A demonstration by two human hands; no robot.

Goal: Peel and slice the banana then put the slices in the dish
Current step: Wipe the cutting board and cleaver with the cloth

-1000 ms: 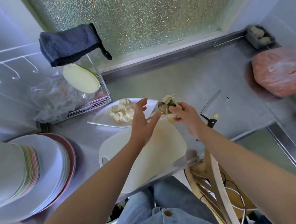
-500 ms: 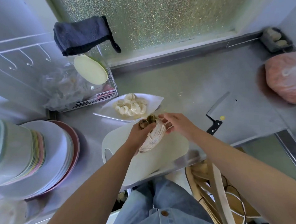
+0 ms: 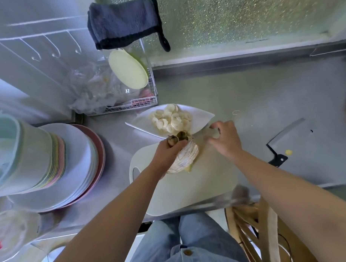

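While the left hand (image 3: 169, 152) grips the peel (image 3: 186, 157) over the board's (image 3: 190, 189) far edge, the slices (image 3: 170, 119) lie heaped in the dish (image 3: 201, 115) just beyond the board. The right hand (image 3: 224, 139) hovers over the board's far right corner, fingers loosely curled, empty. A knife (image 3: 282, 144) lies right of the board.

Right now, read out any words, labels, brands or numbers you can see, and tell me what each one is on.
No text here can be read.
Small dark label in the wire rack: too small to read.
Yellow sticker on the counter: blurred, no lettering shows.
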